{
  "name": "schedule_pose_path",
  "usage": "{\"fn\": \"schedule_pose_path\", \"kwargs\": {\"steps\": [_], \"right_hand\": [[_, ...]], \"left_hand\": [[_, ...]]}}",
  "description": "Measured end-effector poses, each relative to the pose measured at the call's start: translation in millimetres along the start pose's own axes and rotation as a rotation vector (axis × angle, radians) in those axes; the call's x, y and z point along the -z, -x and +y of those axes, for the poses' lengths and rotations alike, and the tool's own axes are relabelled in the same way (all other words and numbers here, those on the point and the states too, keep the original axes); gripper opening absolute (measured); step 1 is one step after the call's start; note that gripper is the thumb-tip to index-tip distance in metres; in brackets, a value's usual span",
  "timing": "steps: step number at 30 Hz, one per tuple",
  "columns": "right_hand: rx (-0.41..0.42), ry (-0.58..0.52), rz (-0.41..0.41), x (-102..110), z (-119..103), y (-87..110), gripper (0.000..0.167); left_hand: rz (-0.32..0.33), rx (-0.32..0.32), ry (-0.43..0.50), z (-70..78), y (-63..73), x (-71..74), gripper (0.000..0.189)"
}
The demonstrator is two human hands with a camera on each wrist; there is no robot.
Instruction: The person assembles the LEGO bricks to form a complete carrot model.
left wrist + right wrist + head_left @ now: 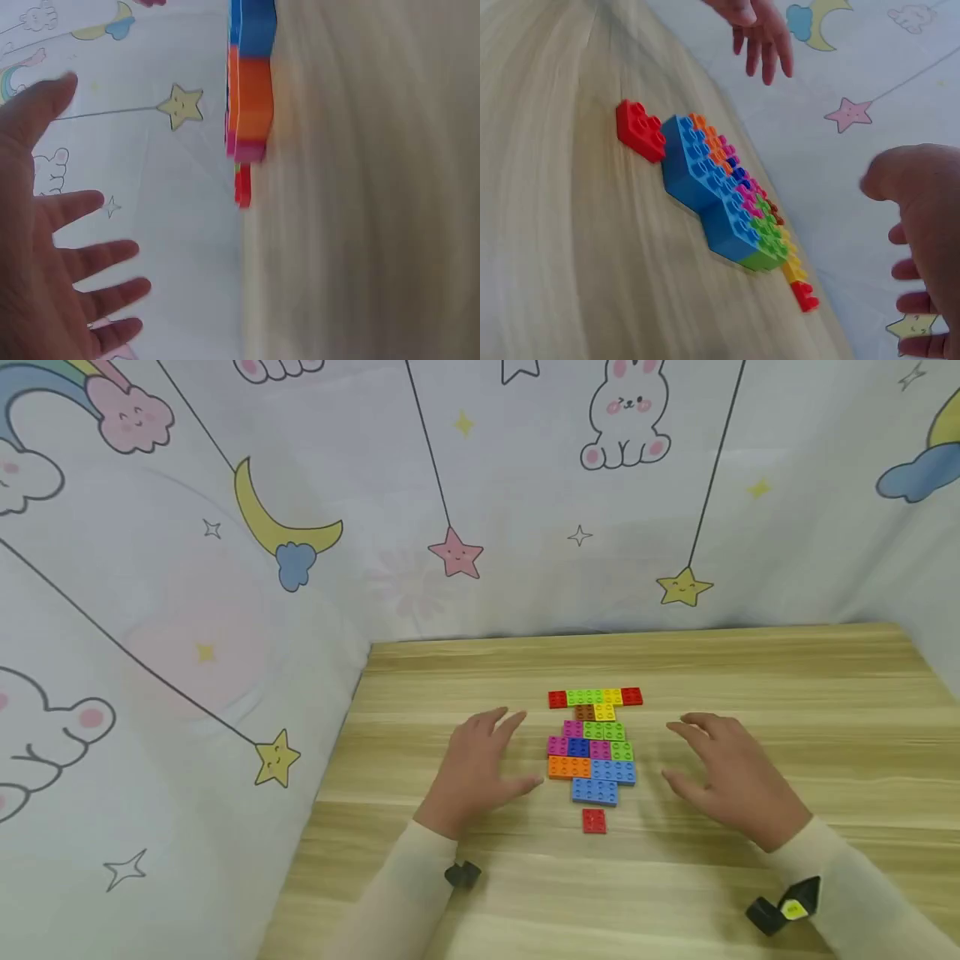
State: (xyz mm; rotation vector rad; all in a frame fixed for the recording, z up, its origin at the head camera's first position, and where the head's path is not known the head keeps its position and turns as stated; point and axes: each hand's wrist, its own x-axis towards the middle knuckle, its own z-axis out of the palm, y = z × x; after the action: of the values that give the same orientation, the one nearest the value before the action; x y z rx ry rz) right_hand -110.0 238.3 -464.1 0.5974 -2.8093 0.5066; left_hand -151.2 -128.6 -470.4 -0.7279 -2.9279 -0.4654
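Note:
Several toy building bricks lie in a stepped, flat arrangement on the wooden table, between my two hands. Its far row has a red brick (632,696) at the right end and lime green bricks (585,697) beside it. Nearer rows hold an orange brick (569,767) and light blue bricks (595,791). A separate red brick (594,821) lies just in front, apart from the blue one. My left hand (480,768) hovers left of the bricks, fingers spread, holding nothing. On the right side my right hand (723,772) is likewise spread and holds nothing.
The light wooden table (787,693) reaches back to a white curtain (525,485) printed with stars, moons and rabbits. That curtain also hangs along the left side. A small dark camera mount (462,874) sits on the left wrist, another camera mount (783,906) on the right.

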Motion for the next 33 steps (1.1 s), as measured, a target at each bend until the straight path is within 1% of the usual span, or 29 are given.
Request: {"fn": "schedule_pose_path", "kwargs": {"steps": [3,6,8,10,14,17,19,21,24,26,29,33], "right_hand": [[0.027,-0.135,0.066,-12,-4,10.4,0.039],[0.077,-0.218,0.114,-29,-11,21.2,0.027],[0.101,-0.255,0.138,-42,-17,26.3,0.023],[0.105,-0.298,0.156,-53,-23,30.1,0.022],[0.095,-0.365,0.184,-66,-33,31.8,0.025],[0.085,-0.379,0.158,-71,-39,30.4,0.027],[0.062,-0.372,0.107,-73,-44,30.0,0.028],[0.025,-0.349,0.03,-74,-50,29.9,0.028],[-0.009,-0.294,-0.075,-75,-59,30.2,0.033],[-0.011,-0.25,-0.114,-74,-63,28.8,0.036],[0.002,-0.204,-0.129,-76,-65,28.3,0.04],[-0.015,-0.179,-0.156,-78,-67,27.9,0.042]], "left_hand": [[0.045,-0.06,0.165,9.6,11.0,-12.2,0.069],[0.049,-0.087,0.287,19.5,19.8,-25.5,0.053],[0.028,-0.085,0.354,25.3,23.3,-33.7,0.045],[0.001,-0.076,0.409,29.7,24.8,-40.5,0.04],[-0.045,-0.033,0.502,36.3,23.9,-47.6,0.035],[-0.086,0.016,0.571,38.0,23.6,-50.1,0.032],[-0.115,0.022,0.614,38.2,23.8,-52.5,0.03],[-0.146,0.015,0.649,39.0,24.5,-55.1,0.028],[-0.19,-0.002,0.648,41.9,26.5,-59.5,0.027],[-0.212,-0.005,0.617,45.3,25.5,-60.1,0.026],[-0.243,-0.003,0.536,49.6,23.7,-62.3,0.025],[-0.262,-0.008,0.419,55.6,21.0,-65.1,0.023]]}}
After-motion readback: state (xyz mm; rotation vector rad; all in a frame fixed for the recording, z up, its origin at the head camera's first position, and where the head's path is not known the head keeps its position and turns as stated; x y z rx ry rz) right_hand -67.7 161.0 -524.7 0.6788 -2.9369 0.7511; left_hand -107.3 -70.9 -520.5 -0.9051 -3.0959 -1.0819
